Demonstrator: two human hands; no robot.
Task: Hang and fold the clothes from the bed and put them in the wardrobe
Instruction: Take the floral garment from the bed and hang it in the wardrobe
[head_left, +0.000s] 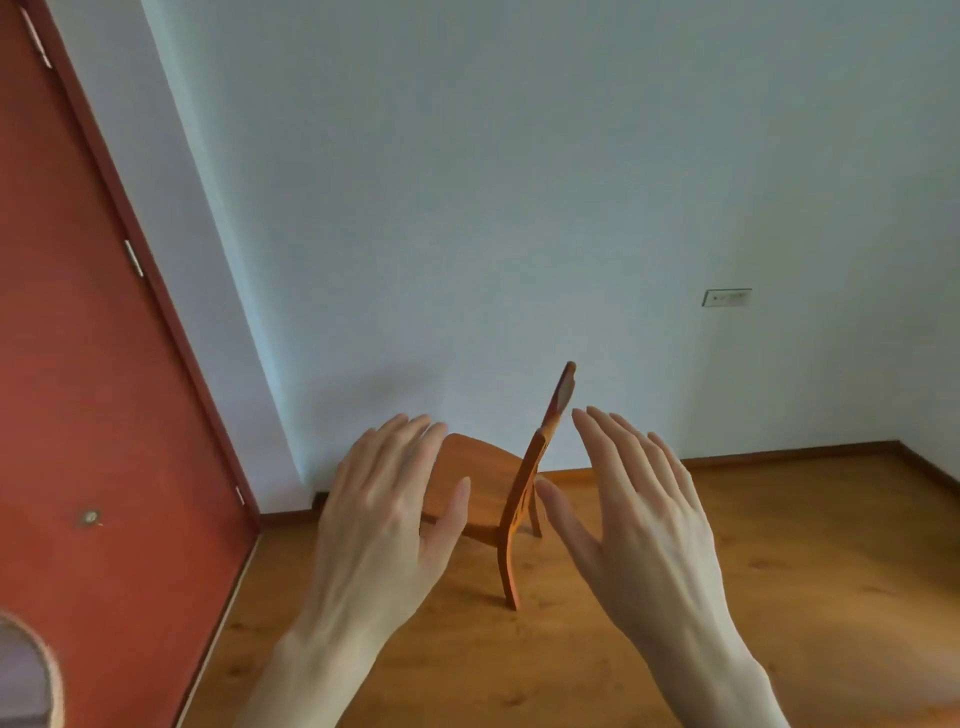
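Note:
My left hand (382, 525) and my right hand (636, 514) are both raised in front of me, backs toward the camera, fingers straight and spread. Neither holds anything. No clothes, bed or wardrobe are in view. Between and behind the hands stands a wooden chair (480, 483), seen side-on, its backrest rising between my two hands.
A red door (78, 364) with hinges fills the left side. A pale wall (519, 208) with a small socket plate (726, 297) is ahead. Wooden floor (779, 545) stretches right of the chair. A round pale object (23, 675) shows at the bottom left corner.

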